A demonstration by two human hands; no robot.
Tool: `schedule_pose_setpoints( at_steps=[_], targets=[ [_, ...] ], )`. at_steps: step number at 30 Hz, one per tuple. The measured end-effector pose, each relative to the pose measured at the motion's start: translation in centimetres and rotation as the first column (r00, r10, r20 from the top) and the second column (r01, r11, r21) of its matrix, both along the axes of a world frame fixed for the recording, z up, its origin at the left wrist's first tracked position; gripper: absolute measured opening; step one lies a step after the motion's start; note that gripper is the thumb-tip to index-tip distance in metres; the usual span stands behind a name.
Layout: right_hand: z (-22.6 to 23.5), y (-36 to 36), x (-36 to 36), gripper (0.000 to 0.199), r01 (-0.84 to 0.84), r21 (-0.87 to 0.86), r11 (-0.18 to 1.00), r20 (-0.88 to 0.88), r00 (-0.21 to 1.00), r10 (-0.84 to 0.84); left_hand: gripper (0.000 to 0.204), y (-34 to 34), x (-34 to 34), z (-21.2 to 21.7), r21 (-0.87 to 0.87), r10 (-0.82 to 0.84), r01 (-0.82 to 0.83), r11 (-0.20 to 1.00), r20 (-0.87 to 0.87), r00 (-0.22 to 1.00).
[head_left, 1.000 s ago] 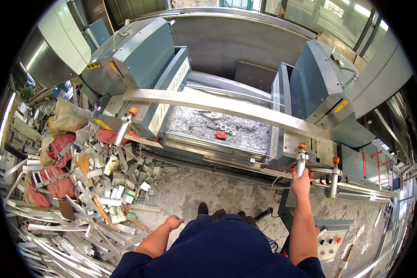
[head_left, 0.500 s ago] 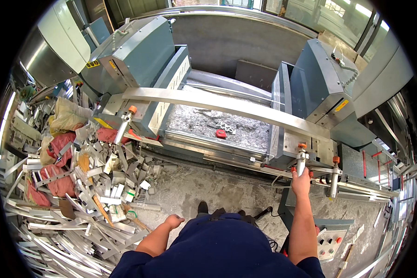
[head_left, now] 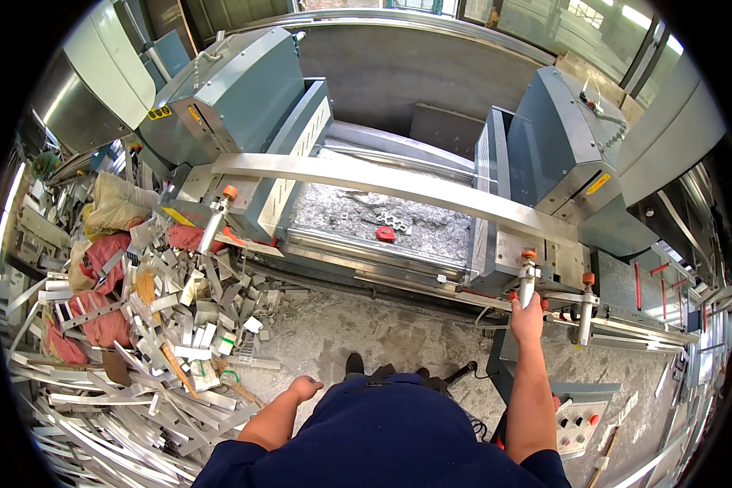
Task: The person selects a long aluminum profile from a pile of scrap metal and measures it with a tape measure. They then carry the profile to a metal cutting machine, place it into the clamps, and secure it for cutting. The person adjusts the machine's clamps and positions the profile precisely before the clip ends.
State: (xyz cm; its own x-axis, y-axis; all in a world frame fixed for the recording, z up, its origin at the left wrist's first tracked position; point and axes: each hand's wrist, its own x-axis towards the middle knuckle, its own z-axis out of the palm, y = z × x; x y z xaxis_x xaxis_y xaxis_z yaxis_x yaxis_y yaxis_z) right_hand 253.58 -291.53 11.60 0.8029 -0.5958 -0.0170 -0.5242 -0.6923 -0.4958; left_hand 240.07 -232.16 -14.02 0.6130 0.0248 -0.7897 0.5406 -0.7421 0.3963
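Observation:
My right hand (head_left: 527, 320) is wrapped round the lower part of a silver clamp cylinder (head_left: 527, 286) with an orange cap, at the front of the right saw head (head_left: 561, 146). A long pale metal profile (head_left: 382, 189) lies across both saw heads, its right end just behind that cylinder. By the left saw head (head_left: 228, 89) stands a matching clamp cylinder (head_left: 214, 224). Near my body my left hand (head_left: 304, 388) hangs over the floor, loosely closed with the thumb out and nothing visible in it. Its other fingers are mostly hidden.
Metal offcuts (head_left: 195, 325) and long strips are heaped on the left, with red sacks (head_left: 102, 321) among them. A red tape measure (head_left: 385, 233) lies on the chip-covered machine bed (head_left: 325, 211). At lower right stands a control panel (head_left: 577, 423) with buttons.
The view has shifted very slightly. My right hand keeps its grip on the clamp cylinder, and the profile and left hand stay in place.

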Motion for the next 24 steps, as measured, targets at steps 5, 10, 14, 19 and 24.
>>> schedule_pose_setpoints(
  at_steps=[5,10,14,19,24],
  targets=[
    [-0.2,-0.2,0.0,0.054,-0.002,-0.003,1.0,-0.011,1.0,0.002,0.053,-0.5,0.4,0.8,0.004,-0.014,0.014,1.0,-0.065,0.998],
    [-0.2,-0.1,0.0,0.054,-0.003,0.005,1.0,-0.004,1.0,0.003,0.054,-0.2,0.2,0.3,0.006,-0.008,0.008,1.0,-0.061,0.998],
    [0.1,0.1,0.1,0.055,0.011,0.006,1.0,-0.014,1.0,-0.011,0.046,0.1,-0.1,-0.3,0.01,-0.006,0.006,1.0,-0.005,1.0],
    [-0.1,-0.1,0.0,0.054,0.004,0.015,1.0,-0.003,1.0,-0.004,0.047,0.0,0.1,-0.4,0.005,-0.012,0.012,1.0,-0.014,1.0],
    [0.0,0.0,0.1,0.054,0.001,0.006,1.0,0.002,1.0,-0.001,0.047,0.1,0.1,-0.3,-0.018,0.009,-0.01,1.0,-0.028,1.0]
  ],
)
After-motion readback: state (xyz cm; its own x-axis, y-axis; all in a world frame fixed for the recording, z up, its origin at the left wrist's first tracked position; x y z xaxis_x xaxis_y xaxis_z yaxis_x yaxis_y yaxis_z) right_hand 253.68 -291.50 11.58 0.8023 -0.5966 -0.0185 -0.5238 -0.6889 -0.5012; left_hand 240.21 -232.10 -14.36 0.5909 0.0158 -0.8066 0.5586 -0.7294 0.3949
